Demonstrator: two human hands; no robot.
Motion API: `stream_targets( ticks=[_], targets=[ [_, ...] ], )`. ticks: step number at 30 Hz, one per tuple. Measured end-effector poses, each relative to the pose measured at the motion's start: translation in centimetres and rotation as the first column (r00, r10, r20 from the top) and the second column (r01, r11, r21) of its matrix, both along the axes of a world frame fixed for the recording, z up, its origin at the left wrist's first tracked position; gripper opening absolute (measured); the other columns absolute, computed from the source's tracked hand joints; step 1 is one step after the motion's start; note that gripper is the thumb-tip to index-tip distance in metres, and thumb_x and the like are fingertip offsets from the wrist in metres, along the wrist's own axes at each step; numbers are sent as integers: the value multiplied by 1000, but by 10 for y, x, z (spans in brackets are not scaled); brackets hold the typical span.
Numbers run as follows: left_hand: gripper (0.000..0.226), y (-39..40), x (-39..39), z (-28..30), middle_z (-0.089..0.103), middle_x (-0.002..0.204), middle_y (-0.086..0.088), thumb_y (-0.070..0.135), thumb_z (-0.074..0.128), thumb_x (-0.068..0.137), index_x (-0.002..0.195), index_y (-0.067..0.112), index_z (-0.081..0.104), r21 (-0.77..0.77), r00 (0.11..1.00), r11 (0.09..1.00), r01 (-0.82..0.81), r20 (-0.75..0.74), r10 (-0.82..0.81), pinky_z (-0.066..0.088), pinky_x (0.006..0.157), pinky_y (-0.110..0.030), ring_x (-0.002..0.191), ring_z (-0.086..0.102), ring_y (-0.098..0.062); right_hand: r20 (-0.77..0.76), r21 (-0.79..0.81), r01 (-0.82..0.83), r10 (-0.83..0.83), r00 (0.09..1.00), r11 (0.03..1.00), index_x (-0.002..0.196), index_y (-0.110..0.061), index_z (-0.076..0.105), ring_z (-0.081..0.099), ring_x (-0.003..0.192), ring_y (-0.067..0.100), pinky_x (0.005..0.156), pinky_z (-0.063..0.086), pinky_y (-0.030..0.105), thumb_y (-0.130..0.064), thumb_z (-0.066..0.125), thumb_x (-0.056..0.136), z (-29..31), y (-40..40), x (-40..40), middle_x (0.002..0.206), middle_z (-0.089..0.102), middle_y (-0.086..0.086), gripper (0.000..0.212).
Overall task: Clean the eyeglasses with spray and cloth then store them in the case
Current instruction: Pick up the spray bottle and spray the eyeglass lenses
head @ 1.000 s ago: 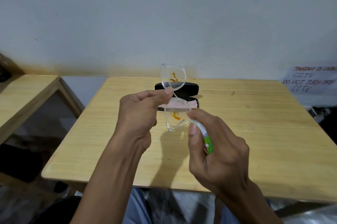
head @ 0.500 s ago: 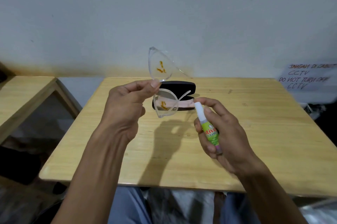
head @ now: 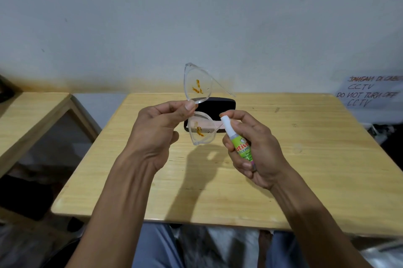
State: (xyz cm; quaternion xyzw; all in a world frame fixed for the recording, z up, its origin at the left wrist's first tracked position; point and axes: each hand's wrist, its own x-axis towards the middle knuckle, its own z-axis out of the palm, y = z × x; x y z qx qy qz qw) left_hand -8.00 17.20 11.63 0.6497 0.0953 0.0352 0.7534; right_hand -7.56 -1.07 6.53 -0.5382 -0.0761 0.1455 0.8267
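My left hand (head: 160, 130) pinches clear-framed eyeglasses (head: 197, 84) at the bridge and holds them on end above the table, one lens over the other. Both lenses carry orange smears. My right hand (head: 255, 147) grips a small green-labelled spray bottle (head: 238, 143) with a white nozzle, just right of the lower lens; the index finger rests on top of the nozzle. Behind the glasses an open black case (head: 222, 104) lies on the table, with a pink cloth (head: 219, 126) in it, partly hidden by the lens and my hands.
The light wooden table (head: 305, 169) stands against a grey wall. A second wooden table (head: 28, 115) is at the left, with a gap between the two. A handwritten paper sign (head: 370, 93) hangs at the right. My knees show below the near edge.
My right hand drew back from the lens, turned the bottle upright, then brought it close to the lower lens again. The glasses tilted and rose a little in my left hand.
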Motion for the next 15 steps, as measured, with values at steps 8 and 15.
stream_targets(
  ticks=[8,15],
  targets=[
    [8,0,-2,-1,67,90,-8,19,75,76,77,11,74,8,1000,1000,14,1,-14,20,53,-30,46,45,1,-10,44,122,-122,992,992,115,-24,63,28,31,11,36,20,15,-20,43,105,4,1,-1,68,52,7,23],
    [25,-2,-5,-4,63,67,2,27,76,63,80,9,74,11,998,998,57,-3,-57,21,54,-30,45,43,-1,31,160,72,-78,997,984,113,-23,61,28,29,10,36,19,16,-20,42,105,27,5,9,67,50,7,21]
  ],
)
